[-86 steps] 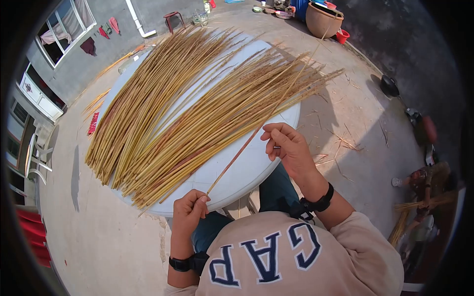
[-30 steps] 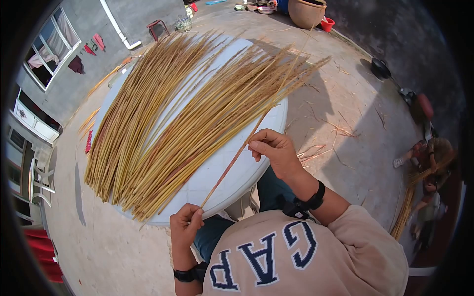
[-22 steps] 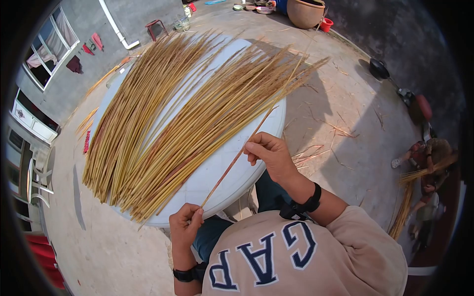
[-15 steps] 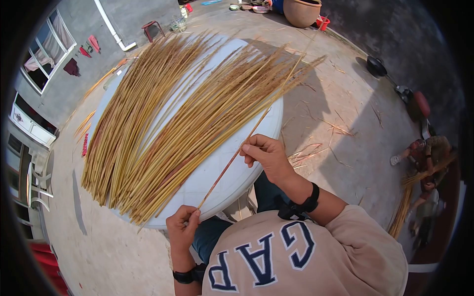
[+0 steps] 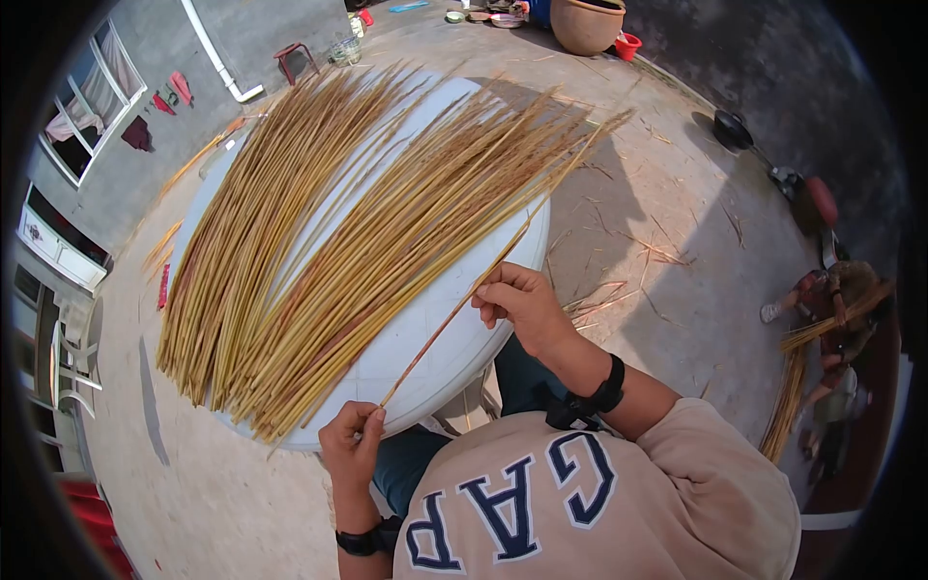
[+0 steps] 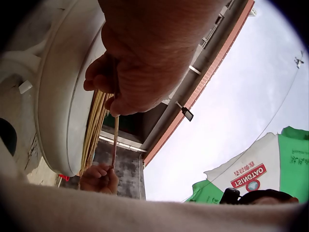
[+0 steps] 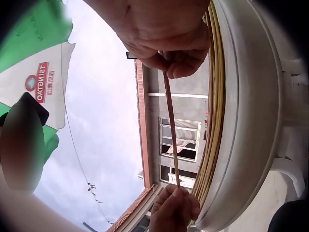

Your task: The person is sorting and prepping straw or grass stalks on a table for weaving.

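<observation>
In the head view, a single reddish-brown grass stalk (image 5: pixel 426 348) slants over the near edge of a white round table (image 5: pixel 462 340). My left hand (image 5: pixel 352 443) pinches its lower end between thumb and forefinger. Farther up, my right hand (image 5: pixel 518 305) grips the same stalk with fingers curled in. The right wrist view shows the stalk (image 7: pixel 172 128) running between both hands. Beyond the hands, a right pile of yellow-brown stalks (image 5: pixel 362 290) and a left pile (image 5: pixel 256 203) lie fanned on the table, feathery heads pointing away. The held stalk's upper part overlaps the right pile's edge.
Another person (image 5: pixel 839 309) handles stalks at far right. Loose stalk scraps (image 5: pixel 662 253) litter the concrete floor. A large clay pot (image 5: pixel 586 26) and a red bucket (image 5: pixel 627 45) stand at the back, a red stool (image 5: pixel 293 61) by the wall, and a white chair (image 5: pixel 72 367) at left.
At first the right hand's fingers were loosely spread beside the stalk; now they pinch it. The left hand keeps its hold throughout. The head view has shifted somewhat.
</observation>
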